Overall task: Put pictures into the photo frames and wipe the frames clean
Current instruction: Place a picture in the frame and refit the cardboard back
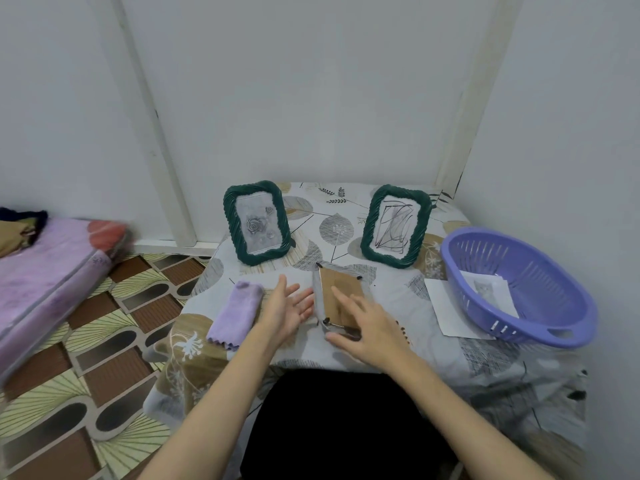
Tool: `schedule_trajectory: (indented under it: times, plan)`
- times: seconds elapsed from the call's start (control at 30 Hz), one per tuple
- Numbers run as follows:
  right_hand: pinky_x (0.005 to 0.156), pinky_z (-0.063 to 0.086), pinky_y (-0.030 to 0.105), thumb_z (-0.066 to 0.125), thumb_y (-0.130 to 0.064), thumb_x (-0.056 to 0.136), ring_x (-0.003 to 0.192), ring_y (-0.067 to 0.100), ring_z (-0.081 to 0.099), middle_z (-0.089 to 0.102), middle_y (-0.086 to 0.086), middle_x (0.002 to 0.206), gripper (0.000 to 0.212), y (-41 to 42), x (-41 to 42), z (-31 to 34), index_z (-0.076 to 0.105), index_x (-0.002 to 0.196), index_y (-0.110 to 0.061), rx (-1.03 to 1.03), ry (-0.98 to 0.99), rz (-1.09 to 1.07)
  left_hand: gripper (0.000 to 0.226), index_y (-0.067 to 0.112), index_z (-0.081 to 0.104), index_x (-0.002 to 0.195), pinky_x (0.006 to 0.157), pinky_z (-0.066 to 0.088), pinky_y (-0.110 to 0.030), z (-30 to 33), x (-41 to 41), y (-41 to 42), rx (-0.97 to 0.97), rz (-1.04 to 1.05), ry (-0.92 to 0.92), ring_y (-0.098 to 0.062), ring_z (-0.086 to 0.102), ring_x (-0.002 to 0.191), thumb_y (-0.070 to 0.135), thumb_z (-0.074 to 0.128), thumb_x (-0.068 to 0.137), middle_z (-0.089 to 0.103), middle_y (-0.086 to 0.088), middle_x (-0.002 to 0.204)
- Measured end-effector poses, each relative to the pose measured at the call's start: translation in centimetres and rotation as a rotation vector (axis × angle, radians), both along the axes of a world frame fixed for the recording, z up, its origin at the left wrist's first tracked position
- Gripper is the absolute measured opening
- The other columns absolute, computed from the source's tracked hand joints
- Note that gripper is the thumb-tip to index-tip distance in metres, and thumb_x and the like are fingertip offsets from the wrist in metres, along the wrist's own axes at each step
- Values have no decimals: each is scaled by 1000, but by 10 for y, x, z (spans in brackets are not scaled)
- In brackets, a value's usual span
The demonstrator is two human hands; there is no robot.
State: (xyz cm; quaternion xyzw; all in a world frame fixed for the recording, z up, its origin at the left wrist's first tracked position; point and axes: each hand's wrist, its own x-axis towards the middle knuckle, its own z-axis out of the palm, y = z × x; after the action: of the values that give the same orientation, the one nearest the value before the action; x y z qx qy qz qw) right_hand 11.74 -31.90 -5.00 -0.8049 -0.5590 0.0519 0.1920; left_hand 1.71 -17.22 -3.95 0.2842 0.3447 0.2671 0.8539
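Right hand (367, 327): fingers spread flat over face-down frame (337, 301), thumb at its near edge
Left hand (289, 306): open, palm up, empty, just left of frame
Cloth (235, 311): folded, left of left hand
Upright frames: roses (256, 221), scribble (396, 225), at table back
Basket (540, 271): right, paper (450, 311) beneath it

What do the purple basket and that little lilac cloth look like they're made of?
The purple basket looks like moulded plastic: smooth, slightly glossy, with rows of slots cut through its wall and a handle hole in the rim. The lilac cloth looks like soft microfibre or fleece: matt, fuzzy, folded, with a wavy cut edge. The exact fibre cannot be told.
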Motion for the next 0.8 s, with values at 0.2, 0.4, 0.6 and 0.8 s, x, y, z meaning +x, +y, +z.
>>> schedule_trajectory:
  times: [0.2, 0.4, 0.6, 0.8]
  plan:
    - [76, 48, 36, 49, -24, 88, 103, 26, 52, 53, 3, 123, 64, 8, -5, 13, 21, 144, -40, 156, -117, -89, 45, 10, 38, 133, 65, 45, -23, 4, 4, -4, 167, -154, -8, -14, 57, 87, 38, 27, 99, 61, -3, 108]
    - [64, 49, 25, 56, -12, 88, 70, 9, 60, 63, 13, 98, 46, 10, 15, 22, 42, 128, -31, 614, 738, -322, 48, 14, 34, 137, 62, 38, -23, -15, 2, -21, 370, -311, 240, -18, 50, 84, 21, 50, 93, 50, -1, 109]
    - [70, 59, 37, 70, -7, 79, 98, 28, 63, 61, 14, 116, 54, 6, 23, -2, 44, 125, -15, 486, 1164, -448, 67, 10, 42, 120, 87, 53, -31, -21, -12, -15, 602, -386, 313, -21, 59, 105, 14, 81, 66, 58, -1, 116]
    - [95, 40, 36, 72, -57, 64, 114, 23, 48, 54, 1, 121, 68, -10, 24, -20, 56, 121, -22, 11, 296, -487, 86, 6, 40, 133, 104, 30, -30, -25, -22, -9, 1175, -538, 792, -22, 34, 130, 31, 83, 63, 43, -9, 138]
